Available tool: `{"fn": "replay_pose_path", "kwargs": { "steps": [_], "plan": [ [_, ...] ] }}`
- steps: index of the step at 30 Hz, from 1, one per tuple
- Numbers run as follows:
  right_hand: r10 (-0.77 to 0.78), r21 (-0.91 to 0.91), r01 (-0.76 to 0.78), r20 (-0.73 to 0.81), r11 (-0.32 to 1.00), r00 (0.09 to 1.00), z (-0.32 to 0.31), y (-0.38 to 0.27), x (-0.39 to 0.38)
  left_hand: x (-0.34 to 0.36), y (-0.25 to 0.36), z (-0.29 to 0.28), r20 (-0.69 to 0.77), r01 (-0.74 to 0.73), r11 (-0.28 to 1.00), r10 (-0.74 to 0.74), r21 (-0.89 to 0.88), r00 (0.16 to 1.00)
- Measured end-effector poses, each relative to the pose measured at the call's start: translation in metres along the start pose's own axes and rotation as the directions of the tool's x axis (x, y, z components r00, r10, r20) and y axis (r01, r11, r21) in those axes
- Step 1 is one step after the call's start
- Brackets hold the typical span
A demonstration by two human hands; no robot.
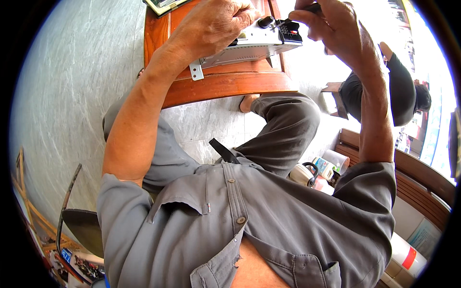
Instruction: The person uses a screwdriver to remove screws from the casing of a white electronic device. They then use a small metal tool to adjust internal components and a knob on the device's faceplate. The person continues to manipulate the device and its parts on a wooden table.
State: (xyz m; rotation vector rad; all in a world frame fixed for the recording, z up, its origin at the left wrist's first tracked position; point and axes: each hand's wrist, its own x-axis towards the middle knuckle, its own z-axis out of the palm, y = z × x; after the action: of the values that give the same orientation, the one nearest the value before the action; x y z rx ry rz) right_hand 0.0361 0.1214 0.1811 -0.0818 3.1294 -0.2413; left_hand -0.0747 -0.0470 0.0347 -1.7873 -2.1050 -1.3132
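Observation:
A silver-white metal box (249,54) with a perforated side and a mounting tab with holes lies on the reddish-brown wooden table (230,85). On its top face are a black round knob (265,21) and a black slotted block (290,31). My right hand (331,26) grips the dark handle of a screwdriver (313,8), whose thin shaft slants down to the box between knob and block. Over the box's left part, my left hand (223,21) is closed, its fingertips pinched together beside the knob. Whatever those fingertips hold is hidden.
A flat, yellow-edged item (165,6) rests at the table's far left corner. Another person (391,91) in dark clothes sits at right. Near my right side stand bottles (324,168) and a wooden bench (422,185). A chair frame (65,211) is at lower left.

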Motion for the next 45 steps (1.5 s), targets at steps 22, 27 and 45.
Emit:
{"fn": "replay_pose_path", "kwargs": {
  "steps": [22,27,45],
  "plan": [
    [-0.505,-0.291,0.600,0.340,0.746,0.793,-0.028,0.012,0.024,0.003,0.001,-0.007,0.127,0.437,0.744,-0.436,-0.506,0.891],
    [-0.449,-0.267,0.543,0.342,0.796,0.825,-0.026,0.010,0.024,0.001,0.001,0.004,0.043,0.380,0.756,-0.425,-0.532,0.904],
    [-0.388,-0.117,0.422,0.236,0.899,0.891,-0.019,0.020,0.019,-0.010,0.001,-0.006,-0.058,0.405,0.798,-0.478,-0.446,0.877]
  ]
}}
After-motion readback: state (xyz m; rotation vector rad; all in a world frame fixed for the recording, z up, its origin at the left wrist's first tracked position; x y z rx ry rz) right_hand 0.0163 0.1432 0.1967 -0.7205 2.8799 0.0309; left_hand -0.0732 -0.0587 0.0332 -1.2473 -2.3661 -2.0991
